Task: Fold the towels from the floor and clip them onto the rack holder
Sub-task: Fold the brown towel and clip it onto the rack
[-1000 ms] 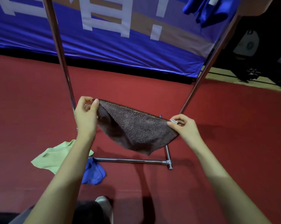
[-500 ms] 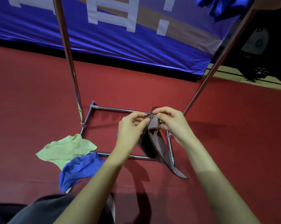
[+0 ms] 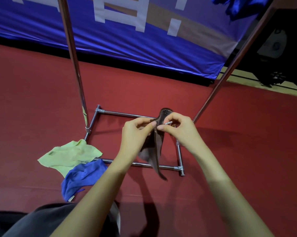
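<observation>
A brown towel [image 3: 155,149] hangs folded in half in front of me, over the rack's base. My left hand [image 3: 135,132] and my right hand [image 3: 178,129] pinch its top corners together, thumbs almost touching. A small white thing shows between my right fingers [image 3: 168,123]; I cannot tell what it is. On the red floor to the left lie a pale green towel [image 3: 69,155] and a crumpled blue towel [image 3: 82,177]. The metal rack [image 3: 74,53] stands over them, with a blue towel [image 3: 236,6] hanging near its top right.
The rack's base frame [image 3: 127,114] forms a rectangle on the red carpet [image 3: 238,142]. Its two uprights rise left and right of my hands. A blue banner [image 3: 127,31] runs across the back. My dark trouser leg [image 3: 41,221] fills the bottom left.
One second ago my hands held the brown towel spread wide. They have come together, folding it in half, and it now hangs narrow from the joined corners.
</observation>
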Demonstrator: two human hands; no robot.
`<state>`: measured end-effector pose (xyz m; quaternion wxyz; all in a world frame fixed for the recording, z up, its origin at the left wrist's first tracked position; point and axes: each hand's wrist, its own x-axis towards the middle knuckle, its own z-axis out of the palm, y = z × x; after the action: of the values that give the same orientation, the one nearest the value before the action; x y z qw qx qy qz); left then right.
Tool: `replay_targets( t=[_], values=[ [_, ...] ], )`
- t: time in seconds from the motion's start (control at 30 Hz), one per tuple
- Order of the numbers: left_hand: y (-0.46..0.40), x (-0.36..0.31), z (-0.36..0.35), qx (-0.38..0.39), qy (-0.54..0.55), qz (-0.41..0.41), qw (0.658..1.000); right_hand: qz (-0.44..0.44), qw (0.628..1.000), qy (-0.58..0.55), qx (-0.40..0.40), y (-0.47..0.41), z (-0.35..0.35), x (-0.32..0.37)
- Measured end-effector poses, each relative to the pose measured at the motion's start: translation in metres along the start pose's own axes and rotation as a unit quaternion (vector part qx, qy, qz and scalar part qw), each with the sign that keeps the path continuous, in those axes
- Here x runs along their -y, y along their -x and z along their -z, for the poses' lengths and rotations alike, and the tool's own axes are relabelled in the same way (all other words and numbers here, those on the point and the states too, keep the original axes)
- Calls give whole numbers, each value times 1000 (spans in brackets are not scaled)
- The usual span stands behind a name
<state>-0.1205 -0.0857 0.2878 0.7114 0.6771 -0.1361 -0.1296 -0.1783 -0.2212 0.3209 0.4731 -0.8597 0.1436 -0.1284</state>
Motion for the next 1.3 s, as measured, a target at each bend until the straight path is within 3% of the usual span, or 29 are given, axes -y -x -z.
replay_targets(
  t=[0.23, 0.63, 0.87, 1.07, 1.3],
  values=[
    [1, 1, -1, 37, -6, -4, 999, 18, 995, 31, -88, 3, -6, 0],
    [5, -1, -10, 110, 40, 8, 993, 6, 992, -47, -115, 0, -11, -6],
    [0, 3, -6, 25, -34, -54, 998, -3, 995, -93, -45, 2, -10, -4],
    [-4, 3, 3, -20, -84, -93, 992, 21, 988, 152, 3, -1, 7, -15],
    [-17, 6, 19, -91, -50, -92, 990, -1, 972, 236, 23, -3, 32, -36]
  ],
)
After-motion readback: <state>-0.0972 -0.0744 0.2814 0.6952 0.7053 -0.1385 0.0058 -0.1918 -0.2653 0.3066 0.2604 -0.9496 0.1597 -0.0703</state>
